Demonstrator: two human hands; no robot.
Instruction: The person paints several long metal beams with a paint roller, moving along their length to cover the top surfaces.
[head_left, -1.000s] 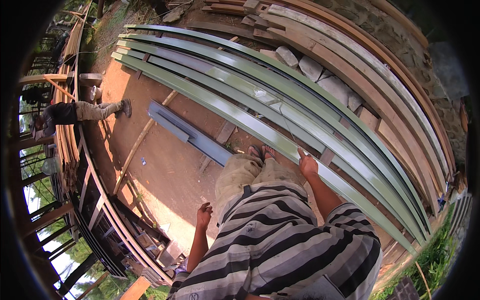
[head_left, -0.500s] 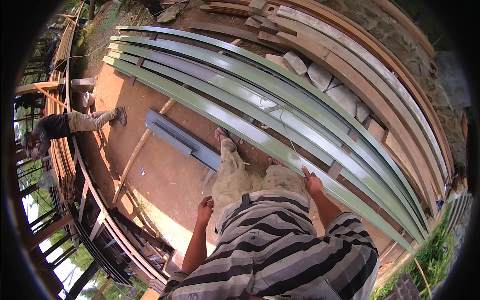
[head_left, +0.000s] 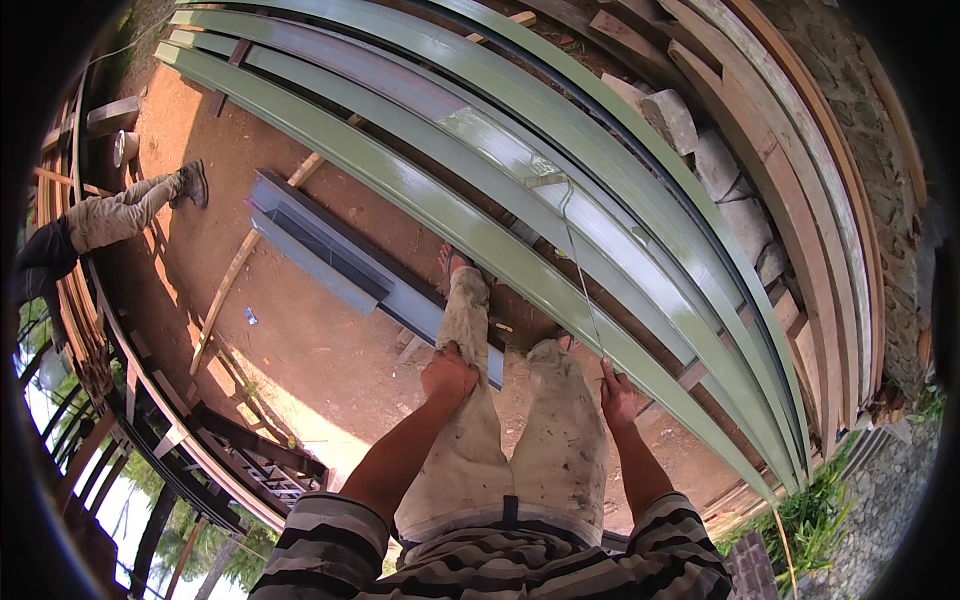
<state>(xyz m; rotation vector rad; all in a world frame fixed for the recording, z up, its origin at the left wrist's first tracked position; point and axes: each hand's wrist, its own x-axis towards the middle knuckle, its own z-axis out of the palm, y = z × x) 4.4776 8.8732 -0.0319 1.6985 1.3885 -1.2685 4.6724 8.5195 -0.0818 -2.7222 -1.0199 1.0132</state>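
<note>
My right hand [head_left: 618, 398] is closed around the handle end of a paint roller [head_left: 547, 181], beside the nearest green beam [head_left: 480, 248]. The roller's long thin rod reaches across that beam, and its head lies on a partly painted beam [head_left: 500, 143]. Around the head the paint looks wet and glossy; farther left this beam shows a dull purplish grey. My left hand [head_left: 450, 376] presses on my trouser leg near the knee, fingers curled in against the cloth. Several long beams lie side by side on crosspieces, most of them pale green.
Grey metal channel pieces [head_left: 320, 250] lie on the dirt left of my feet, across a wooden pole [head_left: 225, 290]. Stone blocks [head_left: 715, 165] and stacked timber [head_left: 790, 180] run along the right. Another person [head_left: 125, 205] stands at the far left by a wooden rack.
My left hand has moved from beside my hip onto my trouser leg. The view has shifted, and I lean farther forward. My right hand keeps its hold on the roller.
</note>
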